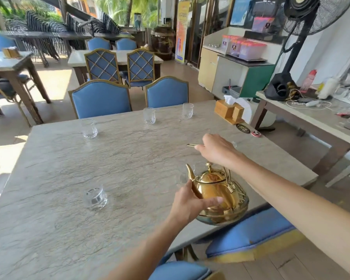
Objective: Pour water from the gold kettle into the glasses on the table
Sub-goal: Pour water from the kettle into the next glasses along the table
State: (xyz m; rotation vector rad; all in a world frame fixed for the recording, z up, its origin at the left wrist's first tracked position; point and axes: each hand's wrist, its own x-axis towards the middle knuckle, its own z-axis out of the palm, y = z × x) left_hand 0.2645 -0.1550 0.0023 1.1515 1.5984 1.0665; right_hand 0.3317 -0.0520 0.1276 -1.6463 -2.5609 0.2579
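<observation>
The gold kettle [220, 195] hangs tilted over the table's near right edge, its spout pointing left and away. My right hand [216, 151] grips the top of its handle from above. Against the kettle's left side, just below the spout, rests my left hand [190, 201]. A clear glass [181, 177] stands right by the spout tip, partly hidden and blurred. More glasses stand on the stone table [129, 158]: one near left [95, 196], one far left [89, 128], two at the far edge [149, 115] [188, 110]. No water stream is visible.
A wooden tissue box [228, 111] and two round coasters [243, 128] sit at the table's far right corner. Blue chairs [101, 100] line the far side; another blue seat [251, 235] is under the kettle. A cluttered side table [311, 118] stands to the right.
</observation>
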